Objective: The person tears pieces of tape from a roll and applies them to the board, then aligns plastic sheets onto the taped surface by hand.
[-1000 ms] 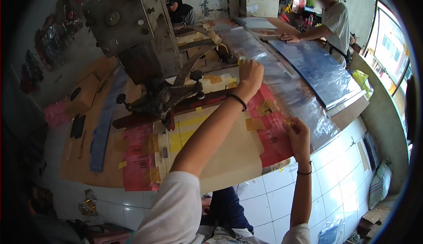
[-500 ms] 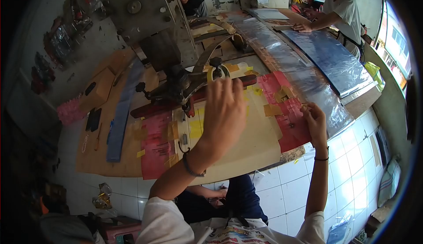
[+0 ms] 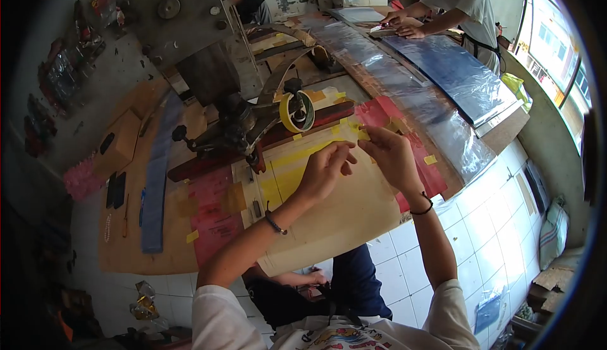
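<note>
A small piece of yellow tape (image 3: 363, 134) is pinched by the right hand (image 3: 396, 161), best held by its edge. Beside it, the left hand (image 3: 321, 174) is half-curled, its hold unclear; beyond that, a tape roll (image 3: 285, 113) is hung.

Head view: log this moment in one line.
left hand: over cream sheet | right hand: close beside | yellow tape roll: at black knob

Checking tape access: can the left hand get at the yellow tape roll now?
Likely yes: the yellow tape roll sits just beyond the left hand, by the black knob; nothing visible between them.
</note>
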Available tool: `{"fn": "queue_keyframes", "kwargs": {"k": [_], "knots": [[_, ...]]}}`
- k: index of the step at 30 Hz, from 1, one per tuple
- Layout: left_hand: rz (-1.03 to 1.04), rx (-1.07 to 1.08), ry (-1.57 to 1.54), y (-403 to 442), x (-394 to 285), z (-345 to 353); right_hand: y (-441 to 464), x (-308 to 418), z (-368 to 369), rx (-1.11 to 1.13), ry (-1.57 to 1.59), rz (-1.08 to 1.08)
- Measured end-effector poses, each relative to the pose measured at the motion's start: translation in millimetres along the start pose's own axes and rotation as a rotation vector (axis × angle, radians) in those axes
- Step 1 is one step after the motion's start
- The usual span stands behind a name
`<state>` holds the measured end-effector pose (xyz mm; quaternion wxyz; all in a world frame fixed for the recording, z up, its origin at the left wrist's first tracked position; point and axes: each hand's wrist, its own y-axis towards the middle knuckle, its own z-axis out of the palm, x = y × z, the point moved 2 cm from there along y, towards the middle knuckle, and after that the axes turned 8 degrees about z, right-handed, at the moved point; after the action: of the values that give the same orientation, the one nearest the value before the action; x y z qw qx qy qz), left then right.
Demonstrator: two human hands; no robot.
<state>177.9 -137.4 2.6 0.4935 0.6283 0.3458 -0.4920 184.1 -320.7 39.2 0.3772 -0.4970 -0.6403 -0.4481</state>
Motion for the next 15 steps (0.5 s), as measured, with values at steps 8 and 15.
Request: {"fn": "queue_keyframes", "kwargs": {"k": [8,15], "knots": [[0.05,-0.161,-0.085,-5.1,21.9,9.1,-2.5,-19.5,24.5,0.134,-0.012,0.099],[-0.025,-0.262,-0.139,-4.2,19.7,1.0,-6.2,-26.8,32.1,0.105,0.146,0.181]]}}
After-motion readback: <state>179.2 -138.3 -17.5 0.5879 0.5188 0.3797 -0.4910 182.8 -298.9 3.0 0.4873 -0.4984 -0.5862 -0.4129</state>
